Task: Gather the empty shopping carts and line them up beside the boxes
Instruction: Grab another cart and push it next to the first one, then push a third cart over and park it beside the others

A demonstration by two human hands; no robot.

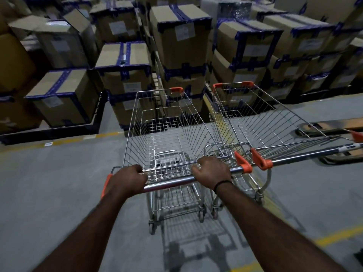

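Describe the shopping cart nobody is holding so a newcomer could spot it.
Face the stacked cardboard boxes with blue tape. Of the two wire carts pointing at them, it is the right-hand cart; unlike the left-hand cart, no hand grips its handle.

**Floor, carts, boxes**

The grey floor (pixel 59 183) bears two wire carts side by side: the left cart (pixel 169 122) ahead of the left hand (pixel 127 180) and right hand (pixel 212 171), the right cart (pixel 265 124) just right of the right hand. Beyond the hands, stacked boxes (pixel 64 99) stand on black pallets (pixel 59 130). A yellow line (pixel 78 139) runs left of the left hand.
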